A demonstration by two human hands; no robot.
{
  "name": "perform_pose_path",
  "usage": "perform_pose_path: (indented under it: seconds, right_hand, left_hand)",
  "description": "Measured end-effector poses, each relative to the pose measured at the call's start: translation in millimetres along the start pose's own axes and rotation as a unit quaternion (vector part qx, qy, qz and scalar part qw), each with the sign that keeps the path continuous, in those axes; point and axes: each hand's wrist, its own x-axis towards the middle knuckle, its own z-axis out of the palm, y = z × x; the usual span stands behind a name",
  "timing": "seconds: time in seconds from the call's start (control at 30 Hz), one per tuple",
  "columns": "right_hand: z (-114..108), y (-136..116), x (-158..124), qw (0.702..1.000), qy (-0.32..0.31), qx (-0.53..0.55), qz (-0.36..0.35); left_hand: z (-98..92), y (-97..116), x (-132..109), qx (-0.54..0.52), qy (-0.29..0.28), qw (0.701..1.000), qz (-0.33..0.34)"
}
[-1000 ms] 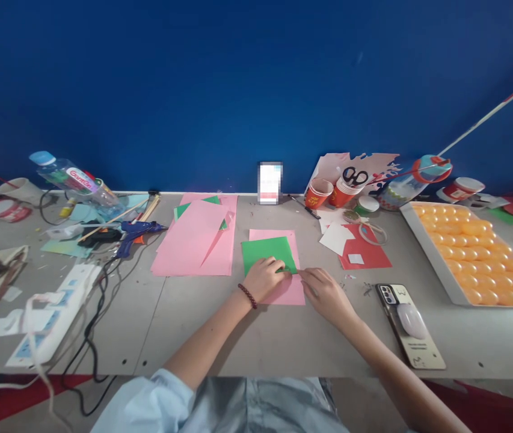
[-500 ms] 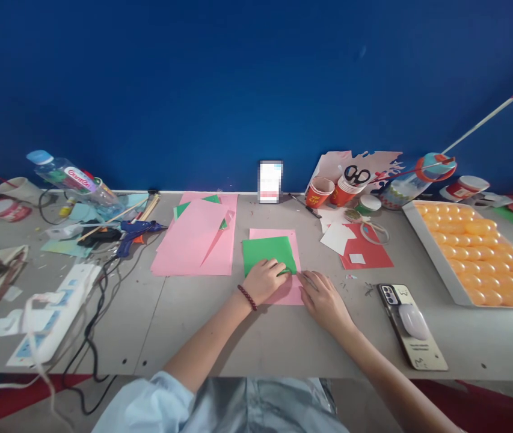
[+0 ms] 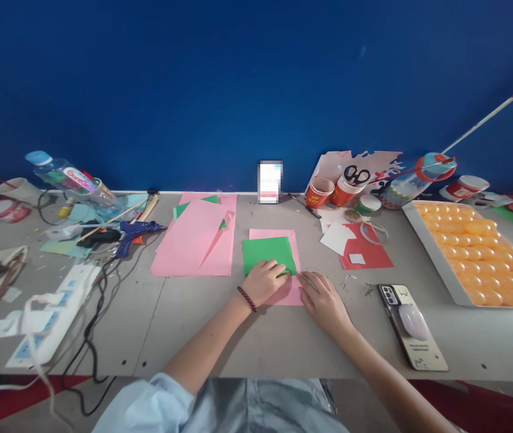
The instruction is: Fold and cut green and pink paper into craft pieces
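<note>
A green paper (image 3: 267,249) lies on a small pink sheet (image 3: 278,236) in the middle of the grey table (image 3: 220,337). My left hand (image 3: 263,281), with a bead bracelet at the wrist, rests on the green paper's near edge, its fingers curled and pressing on it. My right hand (image 3: 323,300) lies just to the right, fingers stretched flat against the pink sheet's lower right corner. The near part of both papers is hidden under my hands.
Larger pink sheets (image 3: 197,240) lie to the left, then a blue glue gun (image 3: 136,230), cables and a power strip (image 3: 53,313). On the right are a phone (image 3: 412,328), red paper (image 3: 368,252), red cups with scissors (image 3: 346,186) and a tray of orange balls (image 3: 475,252).
My right hand has slid a little left and nearer along the pink sheet's edge. My left hand stays on the green paper.
</note>
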Motion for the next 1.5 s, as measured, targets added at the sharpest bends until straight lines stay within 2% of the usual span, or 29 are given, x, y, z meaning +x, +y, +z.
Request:
perform_pose_path:
  seconds: [0.33,0.57,0.67,0.8,1.0,1.1,1.2,1.3,1.4,1.5]
  right_hand:
    - [0.1,6.0,2.5,0.998,0.017,0.056,0.021]
    - [0.0,20.0,21.7,0.994,-0.005,0.107,0.022]
    - [1.3,20.0,25.2,0.996,0.004,0.087,0.003]
    - [0.6,14.7,23.4,0.999,0.019,0.008,-0.035]
    - [2.5,9.1,19.4,0.996,0.012,-0.050,-0.067]
    - [2.9,8.6,20.2,0.998,0.024,-0.016,-0.051]
    - [0.3,9.7,23.0,0.997,0.028,0.065,-0.008]
    - [-3.2,13.4,26.5,0.992,0.001,0.126,0.016]
    - [-5.6,19.7,30.7,0.987,-0.044,0.154,0.019]
    - [-7.8,25.8,37.1,0.977,-0.082,0.193,0.024]
  left_hand:
    - [0.0,1.3,-0.8,-0.009,-0.021,1.000,0.000]
    - [5.5,0.3,-2.0,-0.002,0.010,1.000,0.006]
    - [7.9,0.2,-2.6,0.002,0.022,1.000,0.005]
    - [8.4,0.3,-2.7,0.004,0.014,1.000,0.003]
    - [6.5,0.7,-2.4,0.001,0.008,1.000,0.007]
    - [6.8,0.8,-2.9,-0.002,0.017,1.000,0.006]
    - [7.2,1.1,-2.2,-0.034,0.031,0.999,-0.010]
    - [6.0,2.0,0.6,-0.101,0.039,0.992,-0.058]
    - [3.5,3.4,4.3,-0.143,0.024,0.984,-0.106]
    - [1.8,4.3,7.2,-0.161,0.002,0.979,-0.121]
